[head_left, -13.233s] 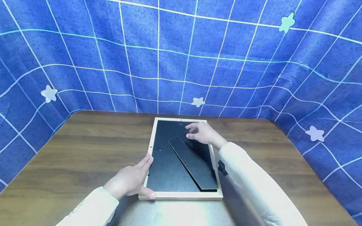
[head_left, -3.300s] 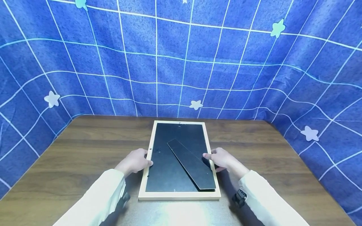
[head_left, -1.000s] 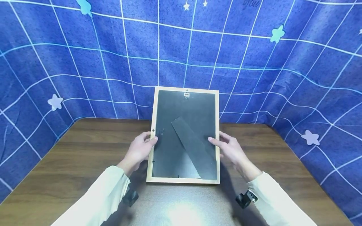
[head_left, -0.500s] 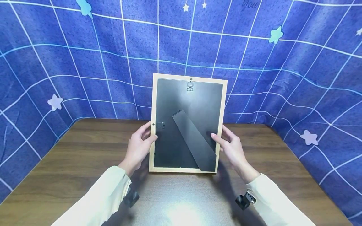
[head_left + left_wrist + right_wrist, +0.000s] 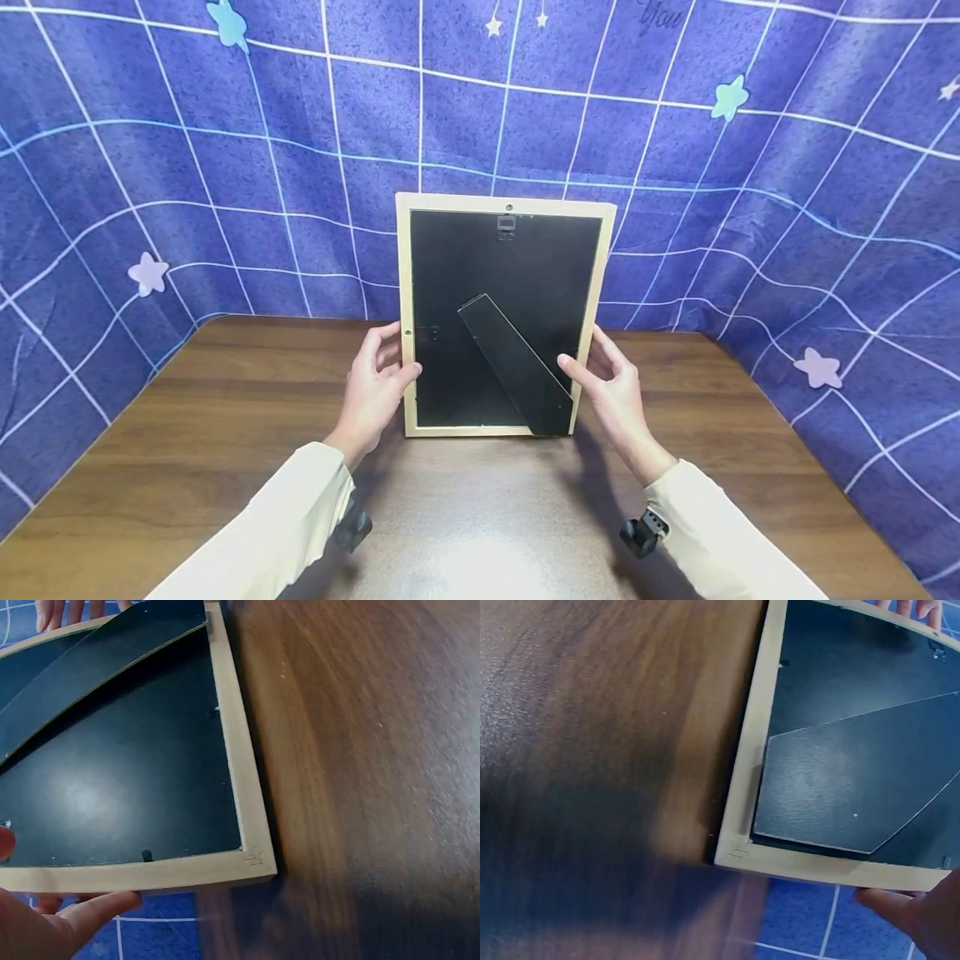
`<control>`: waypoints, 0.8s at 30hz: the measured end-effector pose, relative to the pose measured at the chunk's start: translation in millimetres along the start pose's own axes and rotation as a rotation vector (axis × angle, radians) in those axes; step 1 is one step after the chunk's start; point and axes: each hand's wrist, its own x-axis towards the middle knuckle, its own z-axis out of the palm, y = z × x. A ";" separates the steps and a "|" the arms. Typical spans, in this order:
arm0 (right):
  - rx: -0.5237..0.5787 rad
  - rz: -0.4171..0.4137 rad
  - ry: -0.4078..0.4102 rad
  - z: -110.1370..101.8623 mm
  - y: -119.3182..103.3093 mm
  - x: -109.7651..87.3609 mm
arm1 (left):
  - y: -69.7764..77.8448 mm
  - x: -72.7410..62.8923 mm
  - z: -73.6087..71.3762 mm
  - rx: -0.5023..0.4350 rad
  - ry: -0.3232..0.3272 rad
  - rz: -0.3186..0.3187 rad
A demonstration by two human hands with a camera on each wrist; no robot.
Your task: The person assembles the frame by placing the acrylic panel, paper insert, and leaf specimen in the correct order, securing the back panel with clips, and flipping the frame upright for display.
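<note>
A picture frame [image 5: 450, 383] with a pale wooden border stands nearly upright, its black backing toward me and its bottom edge at the tabletop. A black easel leg [image 5: 517, 358] slants across the backing down to the lower right corner. My left hand [image 5: 371, 387] grips the left side, thumb on the back and fingers behind. On the opposite side my right hand [image 5: 615, 392] holds the border the same way, its thumb beside the leg. The left wrist view shows the leg [image 5: 112, 664] standing off the backing. The picture side faces away, hidden.
The brown wooden table [image 5: 247, 425] carries a bright glare spot near its front. Behind it hangs a blue curtain [image 5: 300, 150] with white grid lines and stars. Each wrist wears a small black device, such as the one [image 5: 643, 533] on the right.
Earlier the frame lay flat, with my right hand over its backing. Both hands then gripped its sides and tilted it up; over the last second it has become more upright and moved slightly away.
</note>
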 end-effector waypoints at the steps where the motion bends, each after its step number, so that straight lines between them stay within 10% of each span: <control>1: 0.005 -0.002 0.002 0.0 1.6 -0.1 | -0.7 -0.5 -0.2 0.000 -0.001 0.008; 12: -0.028 -0.076 0.022 3.1 10.2 -1.2 | 1.4 -6.2 -1.8 0.141 0.012 0.052; 24: -0.113 -0.110 0.051 2.9 8.4 -14.3 | -5.6 -1.8 -11.7 0.388 -0.052 0.263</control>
